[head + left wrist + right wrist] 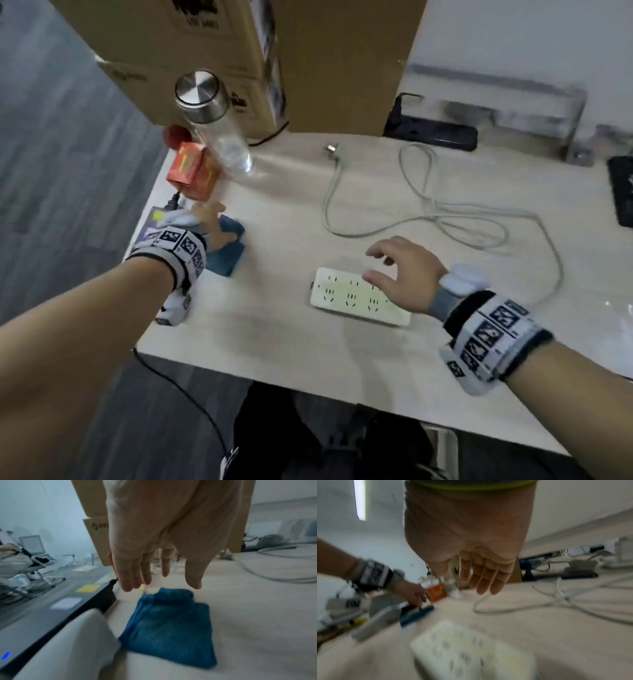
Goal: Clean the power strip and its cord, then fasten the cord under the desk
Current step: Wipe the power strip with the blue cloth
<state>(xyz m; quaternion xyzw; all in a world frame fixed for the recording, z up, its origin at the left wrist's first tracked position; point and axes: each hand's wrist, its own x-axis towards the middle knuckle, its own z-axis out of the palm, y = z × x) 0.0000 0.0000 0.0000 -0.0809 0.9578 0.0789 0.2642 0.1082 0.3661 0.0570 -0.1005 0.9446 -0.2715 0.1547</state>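
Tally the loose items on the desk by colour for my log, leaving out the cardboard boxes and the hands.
White: 1, power strip with its cord
Blue: 1, cloth
Orange: 1, small box
Clear: 1, bottle with steel cap
Black: 1, second strip
Total: 5

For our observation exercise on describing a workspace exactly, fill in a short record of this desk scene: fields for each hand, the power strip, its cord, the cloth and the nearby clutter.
left hand: open, fingers straight, over the blue cloth, not gripping it
right hand: open, above the power strip; contact unclear
power strip: white, flat on the desk, sockets up
cord: grey, lying in loose loops, plug unplugged
cloth: folded, near the desk's left edge
clutter: clear bottle with metal cap, orange box, cardboard boxes behind
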